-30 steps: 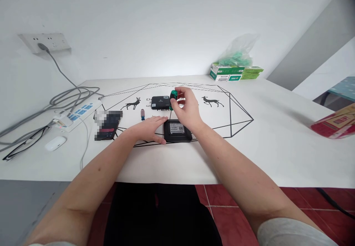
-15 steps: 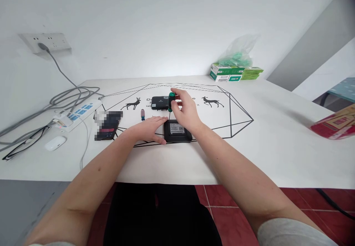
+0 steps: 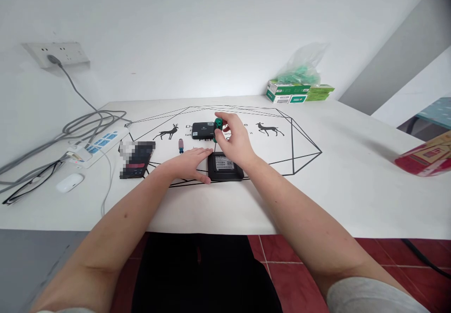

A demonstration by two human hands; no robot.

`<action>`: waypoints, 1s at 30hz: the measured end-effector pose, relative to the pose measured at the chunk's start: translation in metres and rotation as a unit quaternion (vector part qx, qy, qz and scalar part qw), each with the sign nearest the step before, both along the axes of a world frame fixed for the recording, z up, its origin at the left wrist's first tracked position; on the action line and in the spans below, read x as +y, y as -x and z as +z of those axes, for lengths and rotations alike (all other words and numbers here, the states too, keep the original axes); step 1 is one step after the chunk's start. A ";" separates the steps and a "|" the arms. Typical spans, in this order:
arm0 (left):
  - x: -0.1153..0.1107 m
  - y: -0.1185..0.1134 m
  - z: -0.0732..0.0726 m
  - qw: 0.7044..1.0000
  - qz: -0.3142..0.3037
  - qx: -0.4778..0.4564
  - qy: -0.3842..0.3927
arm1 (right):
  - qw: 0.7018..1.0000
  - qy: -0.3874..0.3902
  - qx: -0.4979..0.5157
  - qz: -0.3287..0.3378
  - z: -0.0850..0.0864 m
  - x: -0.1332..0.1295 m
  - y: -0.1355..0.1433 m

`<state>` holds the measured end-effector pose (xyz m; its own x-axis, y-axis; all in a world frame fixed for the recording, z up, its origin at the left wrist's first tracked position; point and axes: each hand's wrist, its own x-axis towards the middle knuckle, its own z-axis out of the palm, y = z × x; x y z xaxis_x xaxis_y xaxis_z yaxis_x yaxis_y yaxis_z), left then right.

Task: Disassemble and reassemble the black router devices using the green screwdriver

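Note:
A black box with a white label (image 3: 224,163) lies on the white table in front of me. My left hand (image 3: 190,163) rests beside it, fingers spread, its fingertips and thumb touching the box's left edge. My right hand (image 3: 234,139) is closed on a green-and-black screwdriver (image 3: 218,124), held upright with its shaft down at the box's upper left corner; the tip is too small to make out. Behind the box, a second black device (image 3: 203,130) lies flat, partly behind the screwdriver. A small screwdriver (image 3: 181,145) lies to its left.
On the left are a phone (image 3: 138,160), a power strip (image 3: 105,144) with grey cables, glasses (image 3: 32,181) and a white mouse (image 3: 70,182). Green boxes (image 3: 289,92) under a plastic bag (image 3: 303,66) stand at the back. A red package (image 3: 426,157) is at the right.
The green screwdriver's handle has turned and tilted slightly in my right hand, whose fingers have shifted a little. My left hand and the box look unchanged.

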<state>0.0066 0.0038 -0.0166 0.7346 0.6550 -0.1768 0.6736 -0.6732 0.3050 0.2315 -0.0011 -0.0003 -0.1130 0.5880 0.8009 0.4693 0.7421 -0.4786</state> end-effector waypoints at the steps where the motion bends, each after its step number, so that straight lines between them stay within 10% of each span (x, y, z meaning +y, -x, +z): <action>1: 0.000 0.000 0.000 1.000 0.000 0.000 0.000 | 1.000 -0.003 -0.002 0.003 0.000 0.001 0.000; 30: 0.000 0.001 0.001 1.000 -0.002 -0.001 0.001 | 0.998 0.046 0.033 0.015 0.000 -0.002 0.002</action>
